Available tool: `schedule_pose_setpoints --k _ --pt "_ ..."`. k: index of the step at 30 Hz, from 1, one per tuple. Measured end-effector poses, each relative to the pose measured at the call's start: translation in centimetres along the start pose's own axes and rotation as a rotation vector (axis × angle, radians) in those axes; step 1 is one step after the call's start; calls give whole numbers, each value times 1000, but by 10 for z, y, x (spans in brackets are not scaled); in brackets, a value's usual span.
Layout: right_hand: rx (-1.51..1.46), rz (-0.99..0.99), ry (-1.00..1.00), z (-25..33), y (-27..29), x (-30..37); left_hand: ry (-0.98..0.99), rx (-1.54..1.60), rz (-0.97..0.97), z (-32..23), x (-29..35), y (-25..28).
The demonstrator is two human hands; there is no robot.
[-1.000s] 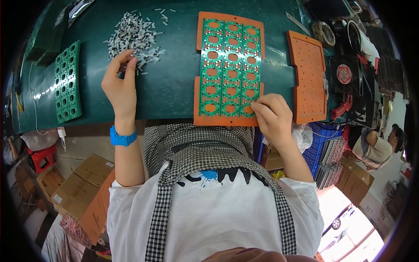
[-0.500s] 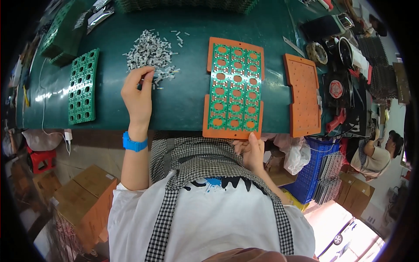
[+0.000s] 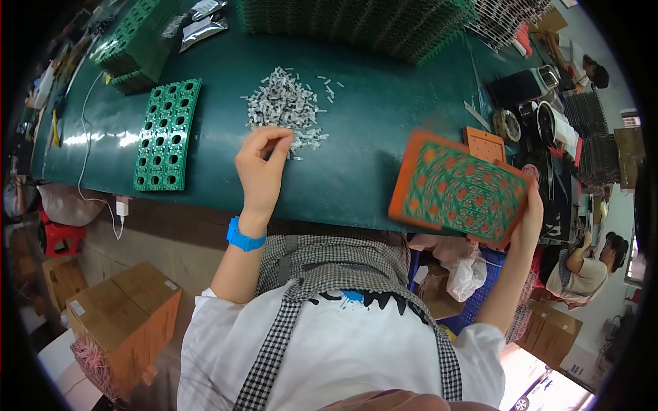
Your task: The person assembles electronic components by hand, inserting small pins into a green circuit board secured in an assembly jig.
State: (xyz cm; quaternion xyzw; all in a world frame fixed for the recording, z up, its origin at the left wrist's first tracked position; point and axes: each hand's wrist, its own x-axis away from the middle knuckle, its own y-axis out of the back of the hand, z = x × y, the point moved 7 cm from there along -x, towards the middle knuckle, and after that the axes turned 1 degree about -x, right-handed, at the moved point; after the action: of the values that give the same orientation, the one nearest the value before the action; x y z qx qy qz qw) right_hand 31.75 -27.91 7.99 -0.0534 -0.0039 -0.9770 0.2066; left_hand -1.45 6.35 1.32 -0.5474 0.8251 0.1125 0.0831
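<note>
My right hand [image 3: 528, 214] grips the right end of an orange fixture plate [image 3: 405, 185] and holds it turned at an angle near the table's front edge. A green circuit board panel [image 3: 458, 183] with oval holes lies on that plate; both are smeared by motion. My left hand [image 3: 262, 168], thumb and fingertips pinched together, is at the near side of a pile of small white-and-grey parts [image 3: 281, 99]. Whatever is in the pinch is too small to make out. Partly behind the held plate lies a second orange plate [image 3: 485, 142].
On the left lies a stack of green board panels [image 3: 166, 133], with a taller stack [image 3: 133, 51] behind it. Rows of green boards [image 3: 356, 27] line the back. A black box [image 3: 517, 89] and a tape roll [image 3: 507, 126] stand at the right. Another person [image 3: 589, 264] sits far right.
My right hand has carried the orange plate and board panel rightward and turned them from upright to slanted. My left hand stays pinched by the pile. The whole view has shifted.
</note>
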Motion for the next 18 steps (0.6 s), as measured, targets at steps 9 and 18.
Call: schedule_pose_setpoints --k 9,18 --pt "759 998 225 -61 -226 -77 607 643 367 7 23 -57" --pt "685 845 858 -1 -254 37 668 684 375 9 30 -85"
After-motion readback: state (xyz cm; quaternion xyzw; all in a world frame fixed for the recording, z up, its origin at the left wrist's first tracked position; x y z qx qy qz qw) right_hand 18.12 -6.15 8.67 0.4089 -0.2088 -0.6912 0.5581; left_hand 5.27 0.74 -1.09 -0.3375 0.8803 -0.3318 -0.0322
